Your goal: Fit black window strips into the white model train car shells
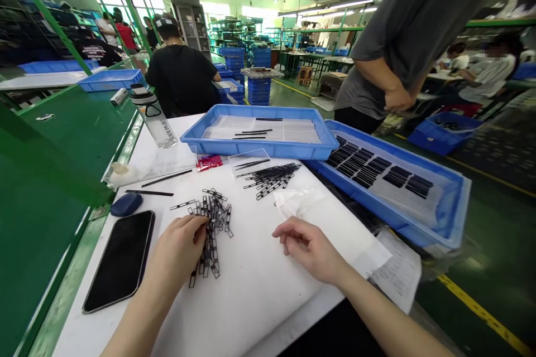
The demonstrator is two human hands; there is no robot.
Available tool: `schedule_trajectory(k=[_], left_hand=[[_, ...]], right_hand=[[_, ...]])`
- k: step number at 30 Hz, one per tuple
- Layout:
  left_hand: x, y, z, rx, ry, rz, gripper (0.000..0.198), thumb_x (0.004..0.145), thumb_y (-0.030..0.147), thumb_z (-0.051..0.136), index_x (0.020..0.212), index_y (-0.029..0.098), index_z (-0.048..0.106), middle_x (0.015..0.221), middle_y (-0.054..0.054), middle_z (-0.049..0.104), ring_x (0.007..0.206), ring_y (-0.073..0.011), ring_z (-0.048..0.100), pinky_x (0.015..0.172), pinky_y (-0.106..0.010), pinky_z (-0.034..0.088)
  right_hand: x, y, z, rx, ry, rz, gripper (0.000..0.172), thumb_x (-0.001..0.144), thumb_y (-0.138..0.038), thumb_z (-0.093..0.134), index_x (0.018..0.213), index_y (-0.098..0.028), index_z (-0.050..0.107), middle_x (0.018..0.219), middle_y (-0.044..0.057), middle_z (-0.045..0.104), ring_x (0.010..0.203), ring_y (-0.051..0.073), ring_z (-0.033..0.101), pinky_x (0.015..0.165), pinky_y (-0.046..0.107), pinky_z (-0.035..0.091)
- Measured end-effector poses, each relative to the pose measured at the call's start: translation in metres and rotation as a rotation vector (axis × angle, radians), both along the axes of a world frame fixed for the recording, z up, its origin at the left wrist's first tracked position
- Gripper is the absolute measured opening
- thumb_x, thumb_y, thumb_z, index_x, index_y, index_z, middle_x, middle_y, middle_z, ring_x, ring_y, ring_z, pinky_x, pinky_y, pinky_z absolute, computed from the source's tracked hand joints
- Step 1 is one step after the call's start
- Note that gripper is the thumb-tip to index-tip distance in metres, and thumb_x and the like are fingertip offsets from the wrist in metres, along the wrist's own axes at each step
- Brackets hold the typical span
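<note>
A loose pile of thin black rectangular frames [215, 217] lies on the white tabletop. My left hand [182, 242] is at the pile's left side, thumb and index finger pinched together; what they hold, if anything, is hidden. To the right, my right hand [312, 248] hovers over bare tabletop, fingers loosely bent and somewhat apart, with nothing visible in them. Just beyond it is a crumpled white sheet [299, 201]. A second, fanned-out heap of black frames [274, 175] sits farther back, beside a clear plate carrying tweezers [252, 164].
A blue tray [255, 149] with a few black strips stands at the back; another blue tray [452, 223] holds rows of black pieces. Left are a phone [121, 262], a dark blue oval case [126, 204] and a water bottle [157, 122]. A person in grey [402, 39] stands right.
</note>
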State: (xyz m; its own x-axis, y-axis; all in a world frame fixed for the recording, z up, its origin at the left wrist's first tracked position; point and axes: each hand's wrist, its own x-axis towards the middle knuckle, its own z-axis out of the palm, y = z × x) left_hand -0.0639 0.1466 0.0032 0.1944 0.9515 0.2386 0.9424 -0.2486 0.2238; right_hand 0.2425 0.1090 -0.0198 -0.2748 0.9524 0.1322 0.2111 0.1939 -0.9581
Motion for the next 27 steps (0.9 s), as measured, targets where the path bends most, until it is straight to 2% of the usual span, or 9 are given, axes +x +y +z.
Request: schedule_trajectory(k=[3, 7, 11, 14, 17, 20, 24, 27], left_hand=[[-0.005, 0.002, -0.004, 0.021, -0.035, -0.025, 0.044, 0.099, 0.031, 0.041, 0.112, 0.016, 0.08, 0.109, -0.011, 0.082, 0.101, -0.0309, 0.077, 0.086, -0.041, 0.064], [-0.015, -0.001, -0.009, 0.054, -0.057, -0.067, 0.043, 0.097, 0.026, 0.041, 0.111, 0.017, 0.08, 0.108, -0.01, 0.083, 0.095, -0.0293, 0.079, 0.084, -0.039, 0.066], [-0.029, -0.005, -0.017, 0.071, -0.059, -0.149, 0.045, 0.093, 0.02, 0.041, 0.112, 0.024, 0.08, 0.114, -0.006, 0.082, 0.101, -0.0254, 0.079, 0.089, -0.034, 0.065], [-0.034, -0.006, -0.023, 0.076, -0.046, -0.199, 0.047, 0.093, 0.018, 0.039, 0.114, 0.027, 0.08, 0.12, -0.005, 0.08, 0.107, -0.0243, 0.077, 0.093, -0.032, 0.064], [-0.034, -0.006, -0.025, 0.079, -0.024, -0.222, 0.049, 0.094, 0.015, 0.037, 0.116, 0.027, 0.079, 0.12, -0.005, 0.079, 0.109, -0.0252, 0.076, 0.093, -0.033, 0.064], [-0.037, -0.002, -0.024, 0.084, 0.002, -0.228, 0.049, 0.095, 0.013, 0.036, 0.116, 0.025, 0.079, 0.118, -0.006, 0.08, 0.108, -0.027, 0.076, 0.092, -0.036, 0.064], [-0.045, 0.004, -0.026, 0.096, 0.111, -0.333, 0.046, 0.093, 0.014, 0.044, 0.119, 0.026, 0.08, 0.117, -0.002, 0.081, 0.103, -0.024, 0.078, 0.089, -0.03, 0.065], [-0.05, 0.005, -0.036, 0.117, 0.111, -0.268, 0.049, 0.097, 0.016, 0.038, 0.117, 0.027, 0.081, 0.114, -0.003, 0.081, 0.102, -0.0236, 0.077, 0.088, -0.031, 0.064]], right_hand=[[0.002, 0.005, 0.012, 0.038, -0.004, 0.038, 0.026, 0.098, -0.016, 0.05, 0.107, -0.021, 0.073, 0.089, 0.003, 0.066, 0.071, 0.014, 0.069, 0.066, 0.03, 0.056], [0.013, 0.03, 0.051, 0.15, -0.068, 0.052, 0.023, 0.1, -0.021, 0.053, 0.109, -0.021, 0.074, 0.088, 0.004, 0.068, 0.073, 0.015, 0.07, 0.065, 0.029, 0.056], [0.032, 0.082, 0.091, 0.243, -0.195, -0.022, 0.021, 0.1, -0.023, 0.056, 0.11, -0.019, 0.074, 0.088, 0.004, 0.07, 0.074, 0.016, 0.071, 0.065, 0.03, 0.057], [0.053, 0.131, 0.107, 0.282, -0.343, -0.14, 0.017, 0.1, -0.023, 0.06, 0.11, -0.017, 0.073, 0.095, 0.005, 0.073, 0.076, 0.016, 0.072, 0.066, 0.03, 0.059], [0.083, 0.175, 0.11, 0.307, -0.534, -0.287, 0.021, 0.102, -0.031, 0.069, 0.115, -0.015, 0.071, 0.11, 0.007, 0.073, 0.09, 0.018, 0.072, 0.082, 0.037, 0.063], [0.122, 0.205, 0.103, 0.261, -0.711, -0.418, 0.028, 0.103, -0.037, 0.069, 0.123, -0.016, 0.069, 0.124, 0.009, 0.071, 0.105, 0.022, 0.071, 0.092, 0.043, 0.062], [0.182, 0.217, 0.087, 0.153, -0.888, -0.596, 0.033, 0.104, -0.037, 0.068, 0.129, -0.017, 0.068, 0.131, 0.01, 0.069, 0.111, 0.024, 0.07, 0.095, 0.045, 0.062], [0.223, 0.21, 0.072, 0.09, -0.985, -0.714, 0.035, 0.104, -0.038, 0.067, 0.132, -0.018, 0.066, 0.135, 0.011, 0.067, 0.115, 0.026, 0.069, 0.097, 0.047, 0.061]])
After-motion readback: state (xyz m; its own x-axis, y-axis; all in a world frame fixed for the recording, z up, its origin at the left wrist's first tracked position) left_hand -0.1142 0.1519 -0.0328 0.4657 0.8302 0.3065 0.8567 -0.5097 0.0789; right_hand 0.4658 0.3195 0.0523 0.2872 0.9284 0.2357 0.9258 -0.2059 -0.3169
